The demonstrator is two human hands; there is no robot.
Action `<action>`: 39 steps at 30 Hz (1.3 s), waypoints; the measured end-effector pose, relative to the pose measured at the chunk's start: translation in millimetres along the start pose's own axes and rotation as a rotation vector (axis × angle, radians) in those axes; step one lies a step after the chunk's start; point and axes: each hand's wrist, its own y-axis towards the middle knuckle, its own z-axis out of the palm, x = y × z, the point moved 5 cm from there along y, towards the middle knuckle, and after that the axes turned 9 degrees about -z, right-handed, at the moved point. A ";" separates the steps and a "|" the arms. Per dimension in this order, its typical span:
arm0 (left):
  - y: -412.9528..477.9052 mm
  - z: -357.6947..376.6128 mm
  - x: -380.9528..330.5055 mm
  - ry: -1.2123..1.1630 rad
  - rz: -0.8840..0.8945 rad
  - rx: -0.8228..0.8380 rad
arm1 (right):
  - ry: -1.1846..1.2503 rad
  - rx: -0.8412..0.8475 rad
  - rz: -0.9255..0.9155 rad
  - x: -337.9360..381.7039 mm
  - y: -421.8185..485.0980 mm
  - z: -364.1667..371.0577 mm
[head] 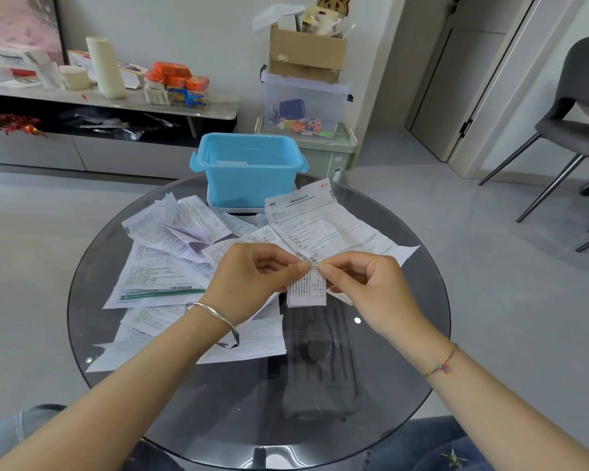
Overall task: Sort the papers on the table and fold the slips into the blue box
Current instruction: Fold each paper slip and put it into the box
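Note:
Above the middle of the round glass table (405, 351), my left hand (252, 277) and my right hand (364, 283) both pinch the top edge of a small printed slip (307, 287), which hangs down between them. The open blue box (249, 171) stands at the table's far edge, with a piece of paper lying inside it. A heap of printed leaflets (170, 266) covers the table's left half. One large creased sheet (323, 222) lies just right of the box, behind my hands.
A low cabinet (116, 100) with boxes and a paper roll runs along the left wall. Stacked storage bins (306, 107) and a cardboard box stand behind the table. A grey chair (578, 124) is at the right. My knees are under the table's near edge.

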 end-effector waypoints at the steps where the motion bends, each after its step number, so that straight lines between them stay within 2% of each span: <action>1: 0.6 -0.4 -0.5 -0.004 0.000 0.000 | 0.031 -0.013 0.009 -0.1 0.1 0.5; 6: 10.6 -5.3 -3.9 -0.051 -0.067 0.055 | 0.192 -0.100 0.105 -2.5 4.8 -2.8; 10: 23.7 -17.1 -3.0 -0.140 -0.084 -0.051 | 0.325 -0.044 0.238 -6.7 8.4 3.7; 17: 54.9 -27.7 -11.1 -0.269 -0.062 -0.136 | 0.289 -0.150 0.213 -0.5 44.5 7.2; 20: 74.9 -49.1 -12.6 -0.147 0.010 -0.230 | 0.230 -0.127 0.184 8.5 78.5 7.5; 24: 105.0 -89.4 -8.6 0.232 0.088 -0.411 | 0.148 -0.072 0.063 26.6 159.8 12.5; 30: 131.3 -106.8 26.5 0.589 0.055 -0.351 | -0.063 0.093 -0.026 15.2 277.0 57.8; 35: 138.1 -117.4 34.9 0.630 0.095 -0.360 | -0.189 0.398 0.024 -18.7 305.8 105.3; 39: 138.3 -114.4 34.3 0.656 0.109 -0.359 | -0.171 0.471 0.093 -37.3 304.8 118.6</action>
